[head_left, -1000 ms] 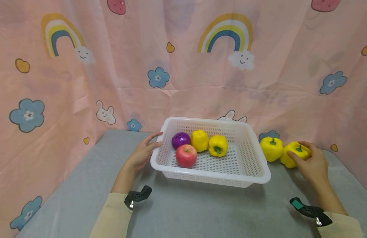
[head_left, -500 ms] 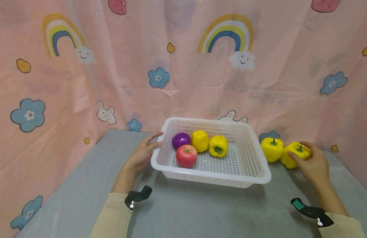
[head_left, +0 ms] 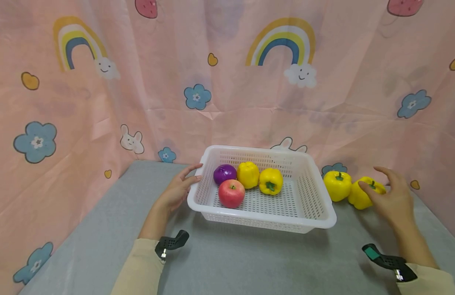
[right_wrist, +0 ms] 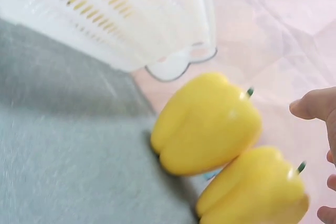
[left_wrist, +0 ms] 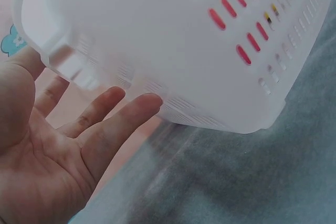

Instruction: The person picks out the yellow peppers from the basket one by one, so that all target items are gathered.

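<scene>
In the head view, my left hand rests at the left rim of a white perforated plastic basket. Its fairly straight fingers lie against the basket's outer wall in the left wrist view. Inside the basket are a purple onion-like vegetable, a red apple and two yellow bell peppers. My right hand stands with thumb and fingers spread beside a yellow bell pepper on the table. Another yellow bell pepper sits against it, nearer the basket. The right wrist view shows the thumb off both peppers.
The grey cloth-covered table runs back to a pink patterned curtain. Both wrists wear dark bands with camera mounts.
My right hand has let go of the outer yellow bell pepper and drawn slightly back to the right. The pepper stays in place. The left hand and basket have not moved.
</scene>
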